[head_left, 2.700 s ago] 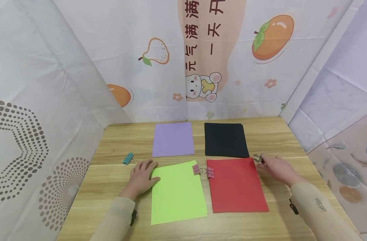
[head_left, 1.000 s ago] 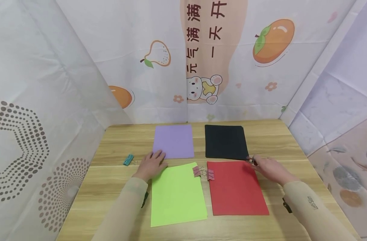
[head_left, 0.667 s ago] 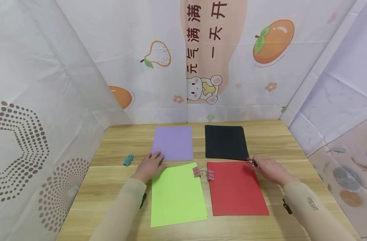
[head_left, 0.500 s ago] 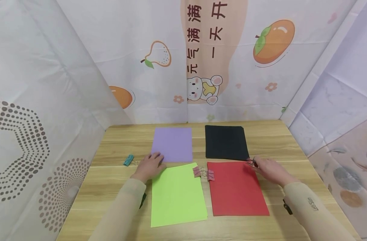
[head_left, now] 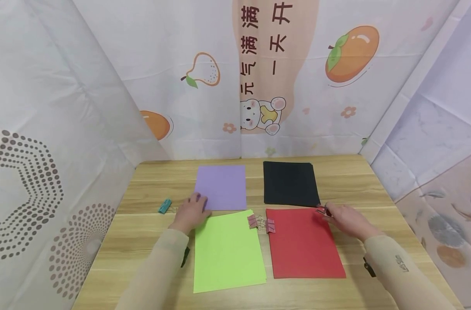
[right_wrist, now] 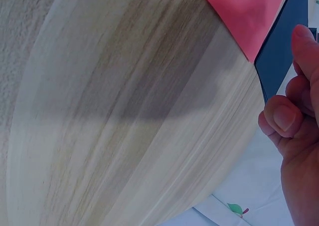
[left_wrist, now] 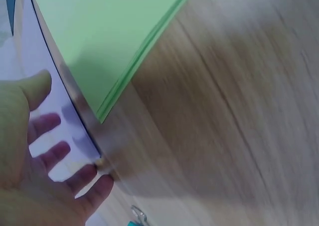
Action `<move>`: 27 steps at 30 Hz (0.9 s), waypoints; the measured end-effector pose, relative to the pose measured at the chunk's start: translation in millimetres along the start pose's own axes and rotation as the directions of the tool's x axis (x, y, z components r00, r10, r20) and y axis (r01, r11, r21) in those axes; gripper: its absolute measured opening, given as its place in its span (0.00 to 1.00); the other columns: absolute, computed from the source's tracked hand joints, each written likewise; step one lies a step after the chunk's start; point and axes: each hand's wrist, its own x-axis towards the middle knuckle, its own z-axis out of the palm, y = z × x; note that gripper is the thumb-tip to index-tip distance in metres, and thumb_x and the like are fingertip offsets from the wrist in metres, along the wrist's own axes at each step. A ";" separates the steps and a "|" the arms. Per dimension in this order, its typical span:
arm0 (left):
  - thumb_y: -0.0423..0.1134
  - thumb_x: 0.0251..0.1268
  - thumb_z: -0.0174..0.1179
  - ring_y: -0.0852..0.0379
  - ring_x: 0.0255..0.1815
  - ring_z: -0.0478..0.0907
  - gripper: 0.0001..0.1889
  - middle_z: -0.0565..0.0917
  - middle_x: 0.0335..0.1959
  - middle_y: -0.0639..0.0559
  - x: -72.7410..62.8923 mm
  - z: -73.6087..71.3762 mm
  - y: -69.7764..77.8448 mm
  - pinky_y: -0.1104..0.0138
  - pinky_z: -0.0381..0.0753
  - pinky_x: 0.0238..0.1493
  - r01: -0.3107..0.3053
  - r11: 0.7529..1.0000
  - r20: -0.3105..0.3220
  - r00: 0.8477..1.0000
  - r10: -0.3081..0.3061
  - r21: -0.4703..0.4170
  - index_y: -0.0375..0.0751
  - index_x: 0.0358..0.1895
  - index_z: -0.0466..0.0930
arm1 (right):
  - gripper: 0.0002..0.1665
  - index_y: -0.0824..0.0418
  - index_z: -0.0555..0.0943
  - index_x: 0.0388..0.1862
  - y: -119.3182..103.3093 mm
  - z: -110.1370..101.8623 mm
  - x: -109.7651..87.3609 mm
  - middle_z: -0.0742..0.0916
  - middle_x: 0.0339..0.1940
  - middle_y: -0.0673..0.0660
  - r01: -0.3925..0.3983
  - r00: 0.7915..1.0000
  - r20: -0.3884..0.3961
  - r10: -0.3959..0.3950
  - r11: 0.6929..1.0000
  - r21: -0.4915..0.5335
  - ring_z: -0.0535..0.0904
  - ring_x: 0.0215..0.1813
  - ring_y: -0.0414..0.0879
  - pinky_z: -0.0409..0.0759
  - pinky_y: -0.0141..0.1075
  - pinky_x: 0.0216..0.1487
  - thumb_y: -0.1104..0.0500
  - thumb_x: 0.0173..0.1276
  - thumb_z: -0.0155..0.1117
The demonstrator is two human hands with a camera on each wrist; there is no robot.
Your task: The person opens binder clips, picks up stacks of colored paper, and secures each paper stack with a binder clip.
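My left hand (head_left: 190, 213) lies with its fingers spread over the lower left corner of the purple paper (head_left: 221, 189); in the left wrist view its fingertips (left_wrist: 102, 183) reach to that corner. Just nearer is a bright green paper stack (head_left: 227, 254), a pink binder clip (head_left: 252, 221) on its upper right corner. My right hand (head_left: 347, 219) pinches a dark binder clip (head_left: 323, 210) with silvery handles, partly hidden by the fingers. That clip hovers where the black paper stack (head_left: 290, 184) and the red paper stack (head_left: 306, 245) meet. Another pink binder clip (head_left: 270, 225) grips the red stack's upper left corner.
A teal binder clip (head_left: 164, 206) lies on the wooden table (head_left: 142, 241), left of my left hand. Printed white cloth (head_left: 161, 77) hangs behind the table and along both sides. The two pink clips' wire handles meet between the green and red stacks.
My left hand has left the green stack's edge for the purple paper, which has slid a little toward me. The right hand has shifted slightly leftward with the dark binder clip.
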 end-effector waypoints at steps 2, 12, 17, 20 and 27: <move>0.53 0.76 0.57 0.24 0.71 0.63 0.33 0.60 0.76 0.31 2.8 1.4 -0.2 0.33 0.68 0.65 0.037 0.999 -0.028 0.999 -0.037 -0.008 0.38 0.75 0.66 | 0.18 0.54 0.71 0.33 0.1 0.3 0.0 0.76 0.21 0.41 0.004 1.000 -0.002 -0.004 1.000 -0.001 0.67 0.24 0.37 0.67 0.32 0.27 0.58 0.64 0.75; 0.53 0.74 0.58 0.25 0.67 0.62 0.36 0.63 0.72 0.28 13.3 3.9 5.3 0.32 0.65 0.64 0.203 0.967 -0.091 0.971 -0.219 -0.156 0.32 0.75 0.64 | 0.19 0.54 0.70 0.33 0.2 1.2 0.7 0.75 0.20 0.41 0.006 1.000 0.005 -0.006 1.000 0.001 0.67 0.24 0.37 0.67 0.32 0.27 0.58 0.64 0.75; 0.55 0.73 0.58 0.26 0.66 0.61 0.37 0.64 0.70 0.28 20.5 7.7 8.3 0.34 0.65 0.64 0.233 0.957 -0.095 0.963 -0.252 -0.170 0.30 0.73 0.66 | 0.18 0.53 0.71 0.33 0.3 1.9 1.3 0.75 0.20 0.41 0.001 1.000 0.017 -0.001 1.000 -0.004 0.68 0.24 0.36 0.68 0.32 0.28 0.57 0.64 0.76; 0.56 0.72 0.59 0.28 0.65 0.61 0.36 0.65 0.69 0.28 24.2 10.6 8.5 0.36 0.66 0.63 0.239 0.957 -0.105 0.960 -0.258 -0.165 0.30 0.70 0.68 | 0.18 0.54 0.71 0.33 0.4 2.0 1.7 0.76 0.21 0.41 -0.002 1.000 0.027 0.003 1.000 -0.011 0.67 0.24 0.37 0.68 0.32 0.28 0.57 0.64 0.75; 0.65 0.66 0.62 0.30 0.60 0.66 0.40 0.69 0.61 0.31 31.0 14.2 14.4 0.38 0.67 0.63 0.298 0.945 -0.122 0.942 -0.313 -0.132 0.31 0.64 0.72 | 0.18 0.55 0.71 0.32 1.3 2.7 2.6 0.75 0.21 0.43 -0.009 0.999 0.033 0.010 1.000 -0.022 0.67 0.24 0.38 0.68 0.33 0.27 0.57 0.64 0.76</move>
